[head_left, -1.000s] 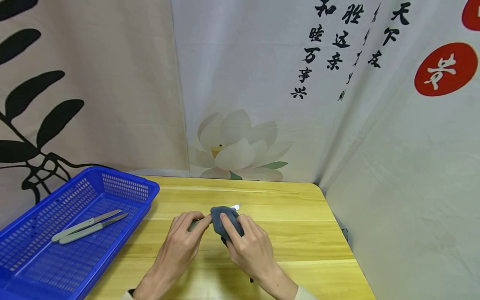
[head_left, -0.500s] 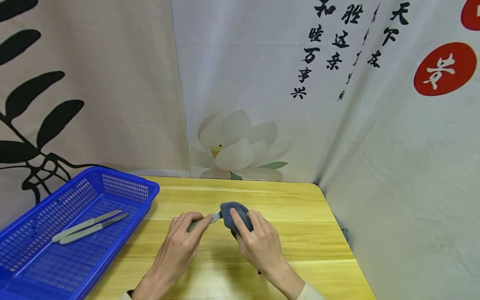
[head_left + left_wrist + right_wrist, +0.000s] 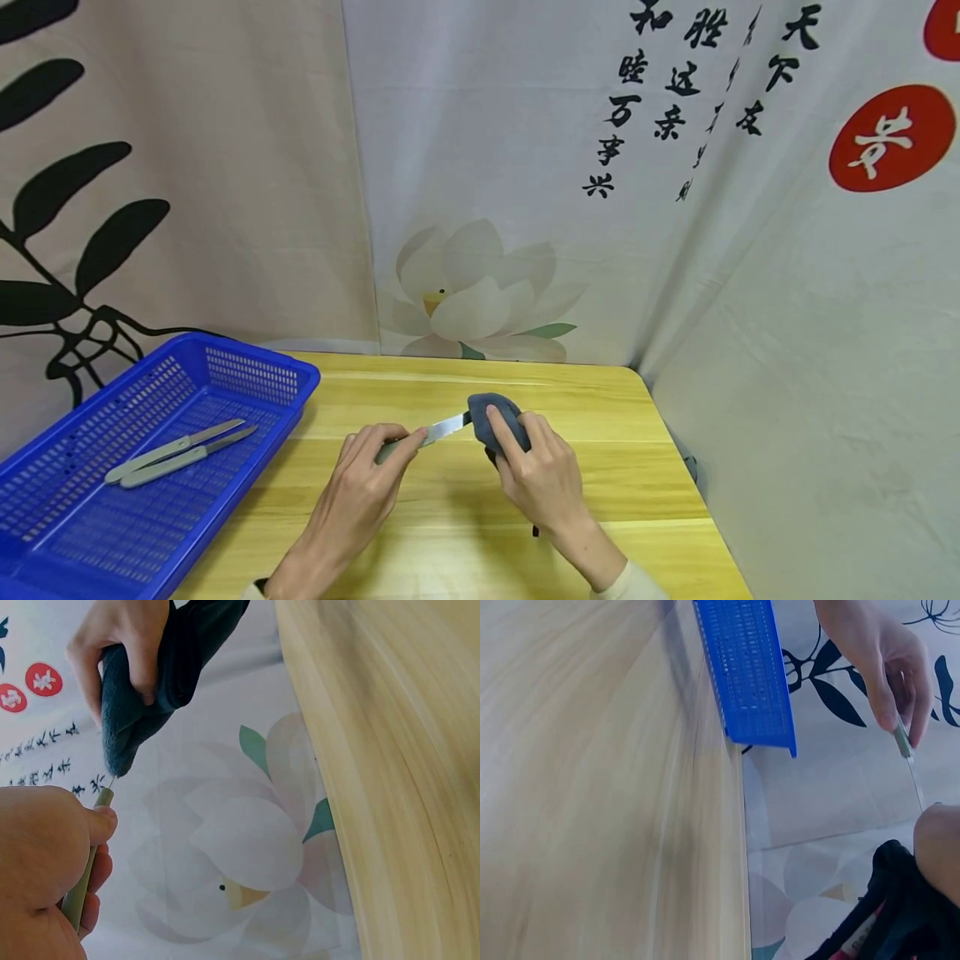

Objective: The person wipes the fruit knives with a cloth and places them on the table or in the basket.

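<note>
My left hand [image 3: 363, 479] grips a knife [image 3: 447, 427] by its grey-green handle, the blade pointing right and slightly away. Folded dark blue-grey cloth [image 3: 483, 427] is pinched in my right hand [image 3: 543, 479] and covers the blade's tip. Bare metal shows between the handle and the cloth. In the left wrist view the cloth [image 3: 124, 727] hangs in folds right at the end of the thin blade, above the handle [image 3: 81, 889]. The right wrist view has the dark cloth [image 3: 900, 900] at the lower right, with the left hand [image 3: 892, 667] holding the knife beyond it.
A blue perforated basket [image 3: 306, 379] stands on the left of the wooden table [image 3: 622, 483]. Two similar knives [image 3: 180, 454] with pale handles lie side by side in it. Behind the table hangs a printed curtain [image 3: 487, 167] with a lotus and writing.
My right hand has drawn the cloth to the right along the blade towards its tip, baring more metal. The left hand with the knife has stayed in place.
</note>
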The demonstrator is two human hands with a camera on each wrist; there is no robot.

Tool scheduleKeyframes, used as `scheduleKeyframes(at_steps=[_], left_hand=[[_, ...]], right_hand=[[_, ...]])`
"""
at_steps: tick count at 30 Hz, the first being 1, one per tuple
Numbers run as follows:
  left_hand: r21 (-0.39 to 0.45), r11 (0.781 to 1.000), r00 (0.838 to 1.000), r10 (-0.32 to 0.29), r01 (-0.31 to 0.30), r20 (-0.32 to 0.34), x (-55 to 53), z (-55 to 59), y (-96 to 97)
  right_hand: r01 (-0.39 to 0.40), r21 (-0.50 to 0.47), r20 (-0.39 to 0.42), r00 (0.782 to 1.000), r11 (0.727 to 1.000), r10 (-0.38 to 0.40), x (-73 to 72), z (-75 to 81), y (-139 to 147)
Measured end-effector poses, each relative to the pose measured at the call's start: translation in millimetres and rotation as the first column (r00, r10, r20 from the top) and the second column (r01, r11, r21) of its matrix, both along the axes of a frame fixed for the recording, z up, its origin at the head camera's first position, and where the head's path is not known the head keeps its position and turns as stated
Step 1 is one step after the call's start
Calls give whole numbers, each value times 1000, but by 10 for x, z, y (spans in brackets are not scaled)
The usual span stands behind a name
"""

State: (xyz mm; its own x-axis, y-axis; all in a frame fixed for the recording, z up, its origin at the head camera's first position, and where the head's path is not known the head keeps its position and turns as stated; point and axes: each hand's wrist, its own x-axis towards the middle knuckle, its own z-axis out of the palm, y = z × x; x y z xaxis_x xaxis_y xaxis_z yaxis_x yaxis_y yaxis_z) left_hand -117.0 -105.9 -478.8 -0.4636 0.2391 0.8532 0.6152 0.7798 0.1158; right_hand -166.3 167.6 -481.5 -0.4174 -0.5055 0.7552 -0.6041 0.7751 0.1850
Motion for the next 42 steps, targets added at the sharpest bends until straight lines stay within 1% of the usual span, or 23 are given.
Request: scheduleKeyframes(at_steps=[4, 7, 11, 13, 19, 25, 31, 36, 42], left_hand=[[-1, 1000, 1000, 6, -6, 0, -8, 4, -1], [-2, 1000, 1000, 13, -13, 4, -13, 9, -7], [-4, 1000, 1000, 22, -22, 14, -13, 13, -9], [-5, 1000, 999, 23, -23, 24, -10, 15, -5], [-14, 1000, 999, 10, -10, 48, -9, 18, 17], [-2, 1000, 999, -3, 3, 46, -8, 12, 25], [1, 1000, 1000, 10, -10, 23, -4, 18, 36], [5, 1000, 1000, 6, -6, -3, -9, 15, 47], [5, 1000, 1000, -3, 3, -3, -5, 8, 47]], right_hand=[[29, -26, 12, 1000, 999, -29, -32, 17, 72], [47, -59, 26, 999, 997, -46, -25, 45, 90], [24, -87, 43, 999, 996, -20, 43, 94, 25], [0, -79, 50, 999, 997, 4, 96, 114, -42], [-51, -14, 57, 997, 999, 52, 252, 119, -270], [-76, 21, 89, 993, 997, 74, 328, 118, -426], [-76, 41, 73, 995, 996, 73, 329, 109, -442], [-56, 55, 58, 997, 997, 53, 310, 104, -391], [-33, 62, 48, 998, 998, 30, 284, 112, -322]])
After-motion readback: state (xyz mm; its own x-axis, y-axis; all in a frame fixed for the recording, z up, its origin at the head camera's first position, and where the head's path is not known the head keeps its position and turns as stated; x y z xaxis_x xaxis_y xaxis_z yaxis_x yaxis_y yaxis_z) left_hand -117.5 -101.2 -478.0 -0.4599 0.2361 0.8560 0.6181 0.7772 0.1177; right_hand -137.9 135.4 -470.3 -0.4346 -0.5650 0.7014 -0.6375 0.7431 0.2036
